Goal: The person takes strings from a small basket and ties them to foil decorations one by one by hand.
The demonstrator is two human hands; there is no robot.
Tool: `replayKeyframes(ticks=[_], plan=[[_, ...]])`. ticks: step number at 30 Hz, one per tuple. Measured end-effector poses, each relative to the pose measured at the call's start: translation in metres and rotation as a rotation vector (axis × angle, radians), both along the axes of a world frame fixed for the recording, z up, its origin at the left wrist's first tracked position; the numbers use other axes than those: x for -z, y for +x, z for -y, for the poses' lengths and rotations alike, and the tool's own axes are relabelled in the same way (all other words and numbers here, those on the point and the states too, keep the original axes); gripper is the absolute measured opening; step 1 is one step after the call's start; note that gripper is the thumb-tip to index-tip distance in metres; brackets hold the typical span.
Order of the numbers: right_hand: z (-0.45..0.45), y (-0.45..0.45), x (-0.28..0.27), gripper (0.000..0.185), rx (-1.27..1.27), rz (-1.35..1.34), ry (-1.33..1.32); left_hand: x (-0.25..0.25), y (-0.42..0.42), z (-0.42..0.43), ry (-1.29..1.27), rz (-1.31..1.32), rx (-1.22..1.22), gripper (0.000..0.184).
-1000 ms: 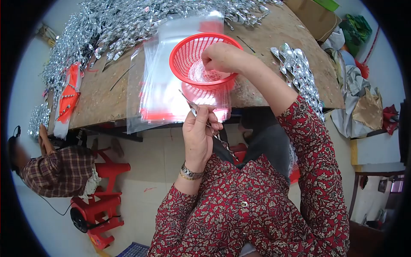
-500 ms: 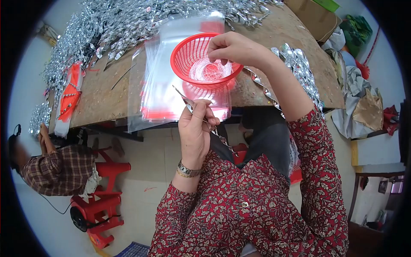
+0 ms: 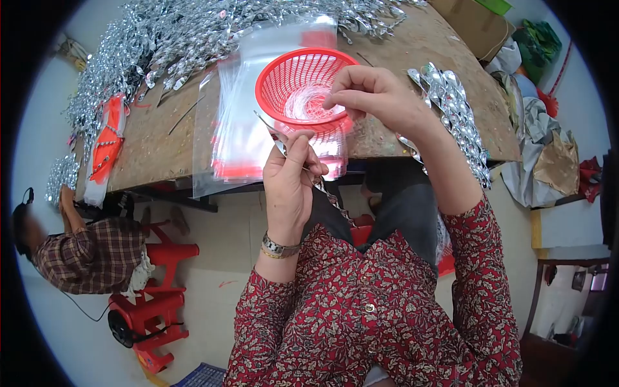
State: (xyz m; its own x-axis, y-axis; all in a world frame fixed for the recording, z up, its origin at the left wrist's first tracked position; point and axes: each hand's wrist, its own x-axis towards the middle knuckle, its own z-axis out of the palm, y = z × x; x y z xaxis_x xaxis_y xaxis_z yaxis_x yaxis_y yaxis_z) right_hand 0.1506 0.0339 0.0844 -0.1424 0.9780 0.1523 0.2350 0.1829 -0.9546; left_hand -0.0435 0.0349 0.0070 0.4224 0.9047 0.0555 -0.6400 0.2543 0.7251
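A red basket (image 3: 273, 85) with open mesh walls stands on a pile of clear plastic bags (image 3: 240, 132), and inside it lies a loose coil of white and pinkish thread (image 3: 302, 103). The bags lie flat at the near edge of the wooden table (image 3: 175, 147). Behind them and to the left is a large heap of silver strands (image 3: 171, 42), and at the right side a smaller silver bundle (image 3: 455, 115) hangs a little over the edge. An orange packet (image 3: 106, 145) lies at the left end, near to a co-worker in a checked shirt (image 3: 90, 251), who sits well apart from the basket. The right hand (image 3: 379, 102) is in front of the right part of the basket rim and hides it. Its thumb and forefinger are bent near to each other, but I cannot tell whether a thread is between them. The left hand (image 3: 291, 175), below the basket, has its fingers closed around a twisted silver strip (image 3: 277, 135); one thin end rises above the thumb, just beside the basket, and the other part hangs down toward the lap.
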Motion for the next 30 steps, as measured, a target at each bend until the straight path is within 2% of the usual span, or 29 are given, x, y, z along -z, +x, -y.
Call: replayKeyframes(ticks=[10, 16, 18, 22, 24, 30], plan=[[0.032, -0.008, 0.010, 0.010, -0.010, -0.063, 0.005, -0.009, 0.008, 0.004, 0.010, -0.024, 0.043, 0.021], [0.050, -0.014, 0.012, 0.009, 0.060, 0.023, -0.018, -0.010, 0.009, 0.006, 0.070, -0.049, 0.101, 0.024], [0.053, -0.014, 0.017, 0.009, 0.104, 0.167, 0.071, -0.012, 0.011, 0.008, 0.059, -0.056, 0.118, 0.024], [0.060, -0.020, 0.015, 0.009, 0.115, 0.134, 0.088, -0.017, 0.015, 0.013, 0.053, -0.062, 0.125, 0.023], [0.062, -0.020, 0.016, 0.009, 0.136, 0.234, 0.109, -0.018, 0.016, 0.014, 0.028, -0.069, 0.116, 0.022], [0.067, -0.018, 0.025, 0.009, 0.169, 0.272, 0.178, -0.014, 0.019, 0.015, 0.005, 0.001, 0.109, 0.014]])
